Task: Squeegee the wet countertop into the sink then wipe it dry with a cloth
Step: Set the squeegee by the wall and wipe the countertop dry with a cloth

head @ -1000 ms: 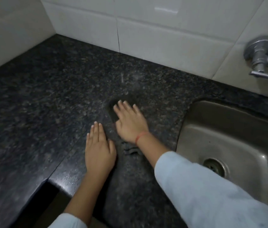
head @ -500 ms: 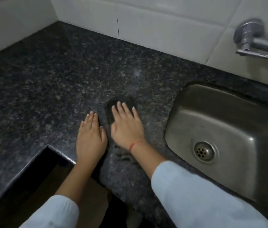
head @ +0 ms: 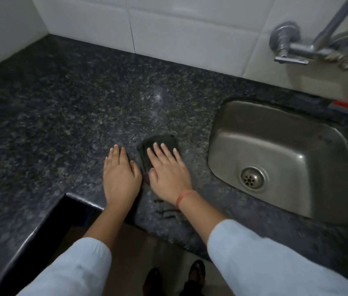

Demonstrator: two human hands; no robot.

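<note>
1. Head view: the left hand [head: 122, 176] lies flat on the surface [head: 62, 103] with its fingers straight and together, holding nothing
2. The right hand [head: 168, 178], just to the right of the left one, presses flat on the cloth [head: 160, 140]; its fingers are straight and a little spread, and none curl round the cloth. The hands are close, with a narrow gap between them
3. The cloth is a dark, small folded pad under the right palm and fingers. Its far edge shows beyond the fingertips and its left edge sits in the gap between the hands
4. The sink [head: 265, 124] is near, to the right of the right hand, and the tap [head: 292, 48] is on the wall beyond it
5. No squeegee is in view, so this looks like the drying stage. A faint sheen beyond the fingertips may be water or only reflected light; I cannot tell which
6. The cloth looks soft, light and limp, and it should glide easily on the polished stone under a flat palm. If damp it will probably drag, and pushing from one edge could bunch or unfold it
7. For wiping, keep the palm centred on the pad. To lift it, pinch the far edge beyond the fingertips, or the folded side beside the thumb
</note>
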